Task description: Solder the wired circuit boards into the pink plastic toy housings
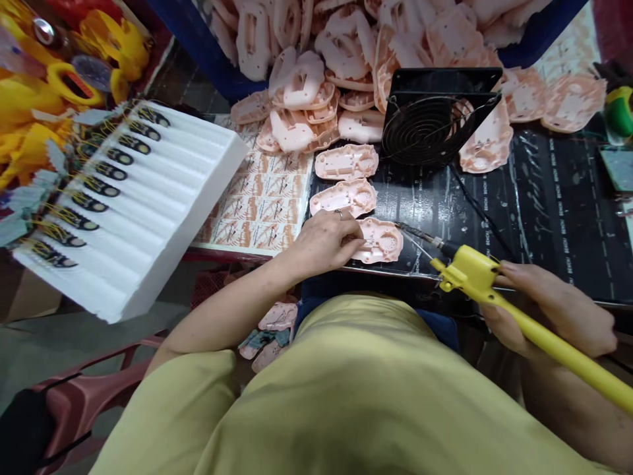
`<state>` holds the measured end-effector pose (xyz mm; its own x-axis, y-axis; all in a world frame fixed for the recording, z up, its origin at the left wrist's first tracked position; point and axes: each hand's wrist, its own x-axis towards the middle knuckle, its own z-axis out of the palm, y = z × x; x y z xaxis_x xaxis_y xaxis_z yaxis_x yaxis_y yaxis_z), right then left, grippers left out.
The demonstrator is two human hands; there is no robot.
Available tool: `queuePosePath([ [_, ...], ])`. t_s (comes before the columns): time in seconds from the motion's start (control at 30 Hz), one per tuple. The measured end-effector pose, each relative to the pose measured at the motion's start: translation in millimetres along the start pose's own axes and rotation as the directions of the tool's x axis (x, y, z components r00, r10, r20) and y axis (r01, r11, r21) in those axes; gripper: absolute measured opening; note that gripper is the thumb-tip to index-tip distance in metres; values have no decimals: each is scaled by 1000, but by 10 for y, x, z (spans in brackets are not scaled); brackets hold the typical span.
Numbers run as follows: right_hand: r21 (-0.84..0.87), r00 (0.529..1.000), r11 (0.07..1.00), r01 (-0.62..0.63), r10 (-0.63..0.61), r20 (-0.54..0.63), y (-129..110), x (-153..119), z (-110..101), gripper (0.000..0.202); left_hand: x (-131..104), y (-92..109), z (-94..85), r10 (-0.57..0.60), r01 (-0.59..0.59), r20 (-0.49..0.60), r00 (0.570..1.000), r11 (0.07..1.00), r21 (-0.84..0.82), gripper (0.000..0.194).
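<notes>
OK, R hand (554, 307) had its fingers wrapped round the yellow gun (469, 270), tip close by the near shell (383, 243); L hand (331, 241), fingers bent, was at that shell's L end, grip unclear. Shell lay at the edge of the bench (544, 218), w/ two more shells (350, 194) behind & fan (420, 132) beyond.

A: Item one, glossy black tabletop sheet (539, 224): markings?
B: Small white capitals (486, 203), repeated in lines, beginning "BE"; remainder uncertain.
A: Item two, cream paper sheet with brown prints (247, 204)?
B: Print illegible.
</notes>
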<state>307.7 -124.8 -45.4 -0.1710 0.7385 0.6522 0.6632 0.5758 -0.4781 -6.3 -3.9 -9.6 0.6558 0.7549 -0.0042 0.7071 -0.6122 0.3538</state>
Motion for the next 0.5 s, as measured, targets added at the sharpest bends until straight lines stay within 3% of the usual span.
queuePosePath([
  [0.1, 37, 1000, 999, 27, -27, -1, -69, 44, 29, 65, 14, 14, -7, -10, 10, 16, 1000, 1000, -3, 14],
  [0.3, 274, 993, 956, 103, -116, 30, -104, 159, 103, 56, 36, 27, 4, -10, 9, 35, 999, 999, 40, 16],
  [0.4, 308, 987, 942, 135, -155, 39, -104, 191, 138, 43, 32, 18, -6, -4, 3, 51, 999, 1000, 24, 16],
  [0.5, 285, 985, 949, 133, -157, 66, -103, 169, 147, 50, 25, 5, -16, 15, -14, 55, 998, 1000, -10, 16],
])
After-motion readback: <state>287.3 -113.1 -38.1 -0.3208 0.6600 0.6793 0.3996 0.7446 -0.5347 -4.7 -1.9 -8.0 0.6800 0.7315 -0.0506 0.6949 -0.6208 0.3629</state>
